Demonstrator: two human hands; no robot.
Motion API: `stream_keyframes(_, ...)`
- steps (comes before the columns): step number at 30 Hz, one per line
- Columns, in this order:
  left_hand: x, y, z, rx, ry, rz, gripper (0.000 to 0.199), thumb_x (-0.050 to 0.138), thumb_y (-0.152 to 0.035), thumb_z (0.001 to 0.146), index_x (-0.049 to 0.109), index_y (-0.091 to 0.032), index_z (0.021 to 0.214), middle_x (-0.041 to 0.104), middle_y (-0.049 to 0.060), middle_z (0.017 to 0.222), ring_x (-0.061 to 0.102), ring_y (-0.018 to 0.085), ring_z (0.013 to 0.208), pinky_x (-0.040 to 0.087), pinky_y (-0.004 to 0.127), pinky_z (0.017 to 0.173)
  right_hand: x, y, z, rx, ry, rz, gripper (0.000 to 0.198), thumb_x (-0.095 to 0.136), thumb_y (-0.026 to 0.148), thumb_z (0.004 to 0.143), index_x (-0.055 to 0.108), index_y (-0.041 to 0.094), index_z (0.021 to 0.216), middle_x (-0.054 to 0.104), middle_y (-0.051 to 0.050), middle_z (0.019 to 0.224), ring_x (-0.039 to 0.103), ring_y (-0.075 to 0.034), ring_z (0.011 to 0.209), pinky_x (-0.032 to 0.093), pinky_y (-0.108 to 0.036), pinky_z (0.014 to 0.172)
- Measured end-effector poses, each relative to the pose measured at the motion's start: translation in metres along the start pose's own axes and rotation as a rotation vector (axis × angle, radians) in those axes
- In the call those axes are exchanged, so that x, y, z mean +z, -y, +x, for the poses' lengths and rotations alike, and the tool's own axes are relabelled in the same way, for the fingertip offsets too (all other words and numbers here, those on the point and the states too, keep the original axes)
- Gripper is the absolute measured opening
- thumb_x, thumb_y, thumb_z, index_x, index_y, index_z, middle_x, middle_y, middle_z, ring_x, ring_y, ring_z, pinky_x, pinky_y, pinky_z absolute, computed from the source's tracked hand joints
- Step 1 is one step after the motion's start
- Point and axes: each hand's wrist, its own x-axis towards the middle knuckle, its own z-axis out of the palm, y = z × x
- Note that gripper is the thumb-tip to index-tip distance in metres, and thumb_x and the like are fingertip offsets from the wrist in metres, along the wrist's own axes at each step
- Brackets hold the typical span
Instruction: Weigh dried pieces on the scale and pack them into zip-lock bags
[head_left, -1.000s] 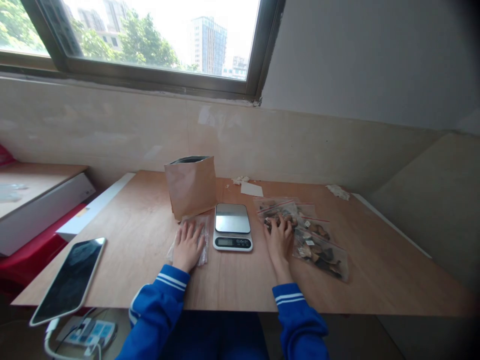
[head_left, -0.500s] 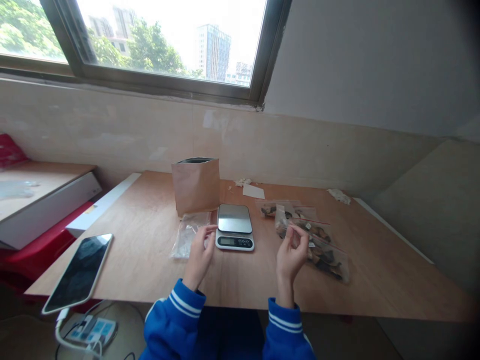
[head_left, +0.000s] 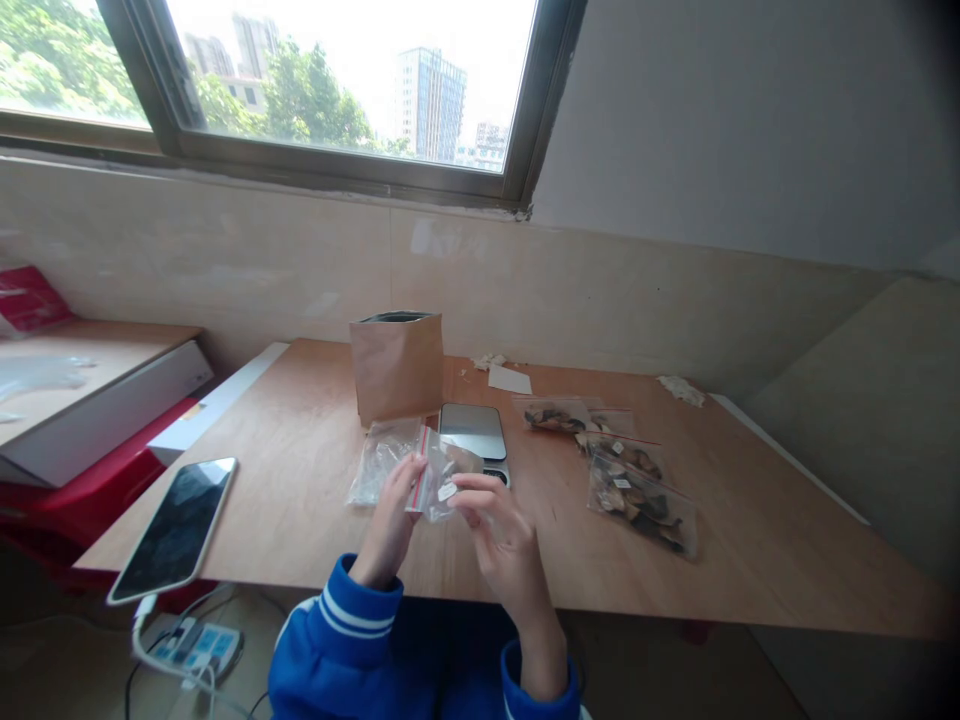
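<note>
A clear zip bag (head_left: pixel 439 465) with a red-striped closure and a small white label hangs in front of the kitchen scale (head_left: pixel 474 432), covering part of its display. My left hand (head_left: pixel 391 520) is closed around the striped end of this bag. At the label, my right hand (head_left: pixel 502 535) has its thumb and fingers curled in on the bag; the exact contact is too small to make out. Behind my left hand, a flat pile of clear plastic bags (head_left: pixel 373 465) lies on the table. An upright brown paper pouch (head_left: pixel 397 370) stands behind the scale, its top open.
Several zip bags of dark dried pieces (head_left: pixel 652 510) lie on the right of the wooden table (head_left: pixel 757 530). A white card (head_left: pixel 510 379) rests near the wall. At the left edge, a tablet (head_left: pixel 176 530) is plugged into a cable (head_left: pixel 142 625), above a power strip (head_left: pixel 202 645).
My right hand has come left from the filled bags, bringing the zip bag to the front of the scale. My left hand, earlier beside the scale, now grips its striped end.
</note>
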Motion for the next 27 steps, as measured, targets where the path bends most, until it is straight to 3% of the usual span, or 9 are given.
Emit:
stream_keyframes(2, -0.005, 0.0, 0.002, 0.144, -0.068, 0.133, 0.03, 0.059, -0.048, 0.081, 0.055, -0.019, 0.079, 0.056, -0.001, 0.076, 0.053, 0.014, 0.071, 0.045, 0.025, 0.065, 0.001, 0.007, 0.0, 0.059, 0.044, 0.027, 0.017, 0.049, 0.024, 0.095, 0.065, 0.024, 0.097, 0.066, -0.005, 0.109, 0.062, -0.019, 0.106, 0.048, -0.032, 0.094)
stream_keyframes(4, -0.006, -0.002, -0.001, 0.267, -0.049, 0.281, 0.028, 0.054, -0.046, 0.086, 0.054, -0.019, 0.077, 0.053, -0.002, 0.073, 0.051, 0.013, 0.07, 0.044, 0.025, 0.066, 0.004, 0.009, 0.0, 0.149, 0.051, 0.038, 0.019, 0.048, 0.029, 0.095, 0.063, 0.023, 0.105, 0.066, -0.006, 0.108, 0.062, -0.019, 0.106, 0.048, -0.033, 0.096)
stream_keyframes(7, 0.0, -0.004, -0.009, 0.412, 0.13, 0.5, 0.026, 0.048, -0.04, 0.092, 0.056, -0.019, 0.078, 0.053, 0.0, 0.076, 0.051, 0.014, 0.073, 0.044, 0.025, 0.069, 0.014, 0.007, 0.0, 0.27, -0.036, 0.034, 0.027, 0.048, 0.036, 0.095, 0.058, 0.023, 0.116, 0.066, -0.006, 0.109, 0.063, -0.019, 0.102, 0.051, -0.031, 0.091)
stream_keyframes(10, 0.004, -0.001, -0.017, 0.505, 0.309, 0.656, 0.023, 0.046, -0.035, 0.094, 0.059, -0.018, 0.086, 0.055, 0.004, 0.087, 0.053, 0.016, 0.081, 0.044, 0.027, 0.074, 0.023, 0.002, 0.002, 0.349, -0.16, 0.082, 0.028, 0.049, 0.041, 0.094, 0.059, 0.021, 0.112, 0.067, -0.007, 0.106, 0.065, -0.018, 0.093, 0.054, -0.03, 0.083)
stream_keyframes(15, 0.002, 0.004, -0.018, 0.529, 0.409, 0.766, 0.022, 0.042, -0.03, 0.096, 0.061, -0.02, 0.102, 0.053, 0.006, 0.092, 0.054, 0.017, 0.083, 0.046, 0.028, 0.074, 0.024, -0.002, 0.002, 0.411, -0.203, 0.145, 0.027, 0.053, 0.044, 0.091, 0.063, 0.019, 0.096, 0.07, -0.006, 0.093, 0.068, -0.018, 0.083, 0.056, -0.029, 0.077)
stream_keyframes(19, -0.001, 0.004, -0.016, 0.521, 0.429, 0.799, 0.025, 0.039, -0.03, 0.097, 0.061, -0.02, 0.105, 0.054, 0.007, 0.095, 0.055, 0.018, 0.087, 0.046, 0.03, 0.079, 0.021, -0.004, 0.002, 0.394, -0.201, 0.135, 0.026, 0.052, 0.042, 0.091, 0.065, 0.02, 0.09, 0.071, -0.004, 0.089, 0.068, -0.018, 0.08, 0.055, -0.028, 0.076)
stream_keyframes(24, -0.002, 0.006, -0.016, 0.501, 0.414, 0.779, 0.028, 0.041, -0.034, 0.096, 0.064, -0.02, 0.098, 0.055, 0.006, 0.091, 0.055, 0.018, 0.085, 0.045, 0.03, 0.078, 0.023, -0.008, 0.0, 0.369, -0.253, 0.087, 0.027, 0.054, 0.042, 0.09, 0.067, 0.019, 0.085, 0.072, -0.004, 0.086, 0.067, -0.018, 0.078, 0.054, -0.028, 0.075)
stream_keyframes(27, -0.002, 0.006, -0.018, 0.477, 0.372, 0.723, 0.03, 0.042, -0.036, 0.096, 0.063, -0.018, 0.082, 0.054, 0.004, 0.082, 0.054, 0.016, 0.079, 0.044, 0.028, 0.073, 0.023, -0.01, -0.001, 0.399, -0.296, 0.09, 0.029, 0.053, 0.043, 0.09, 0.068, 0.019, 0.082, 0.073, -0.005, 0.085, 0.068, -0.019, 0.079, 0.053, -0.029, 0.076)
